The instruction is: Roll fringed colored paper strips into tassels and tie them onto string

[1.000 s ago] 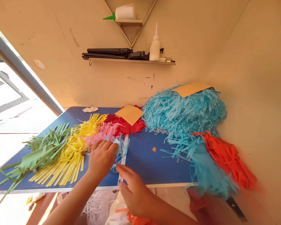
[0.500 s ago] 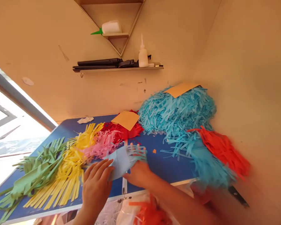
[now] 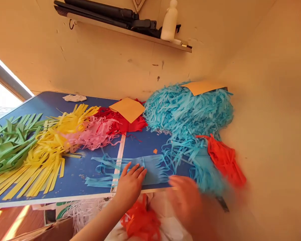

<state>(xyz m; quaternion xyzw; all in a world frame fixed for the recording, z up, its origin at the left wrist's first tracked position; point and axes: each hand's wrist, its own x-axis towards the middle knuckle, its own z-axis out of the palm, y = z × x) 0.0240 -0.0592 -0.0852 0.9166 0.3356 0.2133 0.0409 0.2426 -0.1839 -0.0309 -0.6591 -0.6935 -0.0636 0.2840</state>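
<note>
My left hand (image 3: 130, 182) lies flat with fingers spread on a light blue fringed paper strip (image 3: 153, 169), which is stretched out near the front edge of the blue table (image 3: 72, 174). My right hand (image 3: 187, 202) is a blur just off the table's front edge, right of the strip; its fingers cannot be made out. The strip's cut fringes point away from me and trail left across the table's white centre line.
Fringed paper lies in piles: green (image 3: 10, 140), yellow (image 3: 45, 147), pink (image 3: 97, 132), red (image 3: 120, 122), a big light blue heap (image 3: 190, 110) and orange (image 3: 223, 157). Tan cards (image 3: 127, 108) sit on two piles. A wall shelf (image 3: 130, 30) holds a glue bottle (image 3: 169, 21). Orange and white shreds lie below the table.
The blue strip, held up in both hands before, now lies spread flat on the table. My left hand presses on it; my right hand has pulled away toward the right.
</note>
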